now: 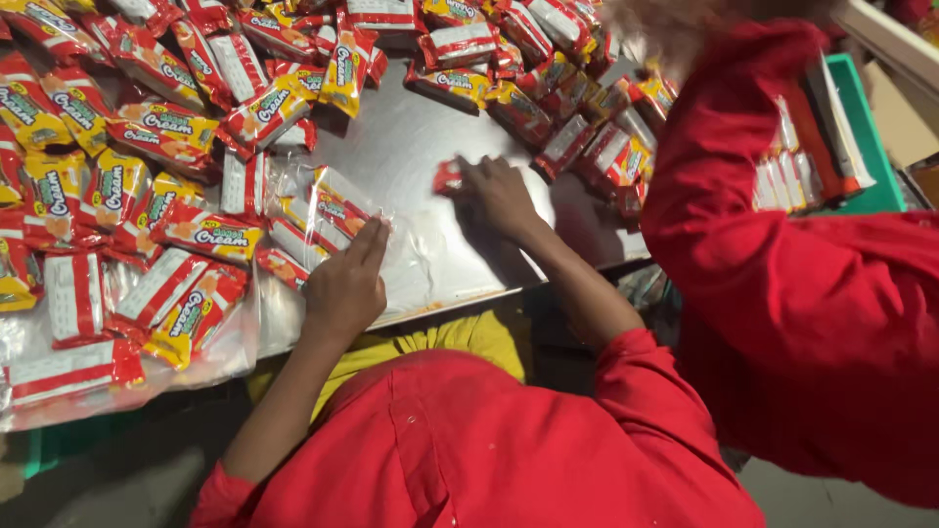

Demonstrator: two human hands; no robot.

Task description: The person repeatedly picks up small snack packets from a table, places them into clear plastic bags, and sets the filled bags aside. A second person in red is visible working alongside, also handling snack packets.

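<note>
Hands (344, 284) (501, 194) on half-hidden packets (448, 177)

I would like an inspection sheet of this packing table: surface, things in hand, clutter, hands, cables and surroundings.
Surface: shiny metal table, bare in the middle.
Job's things: clear plastic bag with red and yellow snack packets inside; one small red packet.
Clutter: loose packets heaped at left and along the top.
Grippers: left hand flat on the bag; right hand touching the small packet.
Cables: nothing seen.
Surroundings: another person's red sleeve at right; green crate with stacked packets behind it.
</note>
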